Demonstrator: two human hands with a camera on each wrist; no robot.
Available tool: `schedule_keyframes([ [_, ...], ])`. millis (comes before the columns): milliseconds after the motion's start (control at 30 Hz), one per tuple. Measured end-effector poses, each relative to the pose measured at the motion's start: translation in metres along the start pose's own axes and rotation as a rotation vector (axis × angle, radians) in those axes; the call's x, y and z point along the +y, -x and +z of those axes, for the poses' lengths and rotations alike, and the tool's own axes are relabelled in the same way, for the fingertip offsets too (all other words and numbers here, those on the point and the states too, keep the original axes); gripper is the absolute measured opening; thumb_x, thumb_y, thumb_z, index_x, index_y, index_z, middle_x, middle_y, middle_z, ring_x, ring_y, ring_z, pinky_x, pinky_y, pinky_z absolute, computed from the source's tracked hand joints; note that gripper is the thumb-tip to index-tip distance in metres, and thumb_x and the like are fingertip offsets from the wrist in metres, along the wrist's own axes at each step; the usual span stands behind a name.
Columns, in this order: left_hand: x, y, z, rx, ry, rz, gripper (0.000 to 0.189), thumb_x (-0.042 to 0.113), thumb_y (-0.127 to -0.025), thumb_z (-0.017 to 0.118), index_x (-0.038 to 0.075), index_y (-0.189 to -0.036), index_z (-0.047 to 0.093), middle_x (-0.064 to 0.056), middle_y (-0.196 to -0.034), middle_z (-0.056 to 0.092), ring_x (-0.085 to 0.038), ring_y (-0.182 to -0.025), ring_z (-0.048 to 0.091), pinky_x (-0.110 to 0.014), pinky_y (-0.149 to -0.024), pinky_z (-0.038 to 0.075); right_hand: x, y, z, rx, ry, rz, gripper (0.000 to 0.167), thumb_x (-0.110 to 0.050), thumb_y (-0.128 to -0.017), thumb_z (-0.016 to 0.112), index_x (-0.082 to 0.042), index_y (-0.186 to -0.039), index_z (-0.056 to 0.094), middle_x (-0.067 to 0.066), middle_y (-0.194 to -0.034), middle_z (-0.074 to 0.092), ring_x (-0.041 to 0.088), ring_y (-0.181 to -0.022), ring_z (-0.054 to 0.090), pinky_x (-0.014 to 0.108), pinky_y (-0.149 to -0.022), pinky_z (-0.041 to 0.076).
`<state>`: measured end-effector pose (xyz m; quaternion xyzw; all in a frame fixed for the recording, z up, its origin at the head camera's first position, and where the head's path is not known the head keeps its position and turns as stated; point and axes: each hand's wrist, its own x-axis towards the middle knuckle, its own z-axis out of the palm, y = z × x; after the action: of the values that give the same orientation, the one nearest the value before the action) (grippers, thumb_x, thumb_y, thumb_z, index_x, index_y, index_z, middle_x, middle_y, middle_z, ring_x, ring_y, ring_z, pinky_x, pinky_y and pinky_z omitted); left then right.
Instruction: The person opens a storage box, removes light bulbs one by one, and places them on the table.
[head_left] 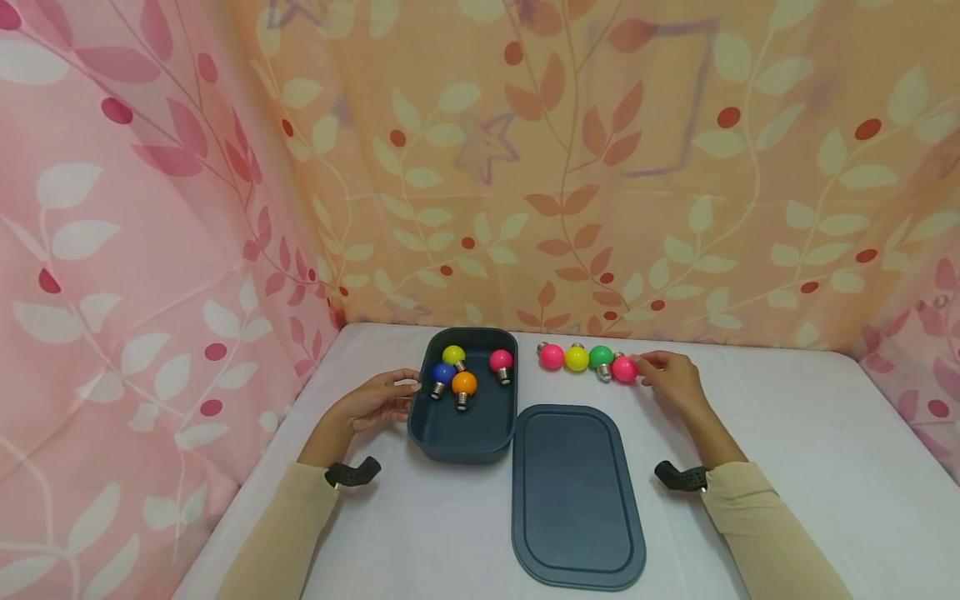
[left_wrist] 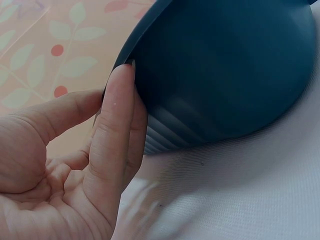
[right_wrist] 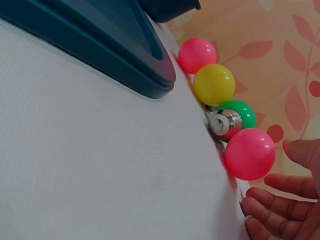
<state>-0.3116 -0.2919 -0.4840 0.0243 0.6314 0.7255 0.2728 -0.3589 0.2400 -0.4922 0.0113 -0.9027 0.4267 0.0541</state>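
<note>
A dark blue-grey plastic box (head_left: 465, 442) holds several small round light bulbs: a yellow-green bulb (head_left: 453, 356), a blue bulb (head_left: 443, 374), an orange bulb (head_left: 464, 384) and a pink-red bulb (head_left: 501, 361). My left hand (head_left: 377, 402) holds the box's left rim between thumb and fingers. To the right of the box lies a row with a pink bulb (head_left: 552, 357), a yellow bulb (head_left: 577, 359), a green bulb (head_left: 601, 358) and another pink bulb (head_left: 624, 369) at its right end. My right hand (head_left: 672, 379) is at that last bulb, thumb and fingers spread beside it.
A dark blue-grey lid (head_left: 573, 496) lies flat in front of the bulb row, its upper left corner close to the box. White cloth (head_left: 810, 467) covers the table. Leaf-patterned curtains (head_left: 570, 167) hang behind and at both sides.
</note>
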Motion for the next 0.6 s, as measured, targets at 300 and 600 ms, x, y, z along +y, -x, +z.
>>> schedule_keyframes([
  [300,0.001,0.0,0.001,-0.016,0.027,-0.005,0.021,0.007,-0.107,0.05,0.007,-0.127,0.045,-0.006,-0.091,0.063,-0.014,-0.075,0.066,-0.026,-0.066,0.061,-0.004,0.002,-0.014,0.047,0.014,-0.015,0.053,-0.044,-0.102,0.06,0.005,-0.121,0.068,0.023,-0.105,0.073,0.032,-0.082,0.072,0.022,-0.063,0.05],
  [600,0.002,0.001,0.002,-0.025,0.035,-0.006,0.021,0.007,-0.107,0.05,0.005,-0.127,0.045,-0.006,-0.089,0.064,-0.014,-0.075,0.066,-0.027,-0.066,0.062,-0.022,0.007,-0.025,0.078,0.033,-0.047,0.055,-0.046,-0.102,0.058,0.005,-0.123,0.067,0.026,-0.109,0.071,0.039,-0.092,0.069,0.019,-0.06,0.051],
])
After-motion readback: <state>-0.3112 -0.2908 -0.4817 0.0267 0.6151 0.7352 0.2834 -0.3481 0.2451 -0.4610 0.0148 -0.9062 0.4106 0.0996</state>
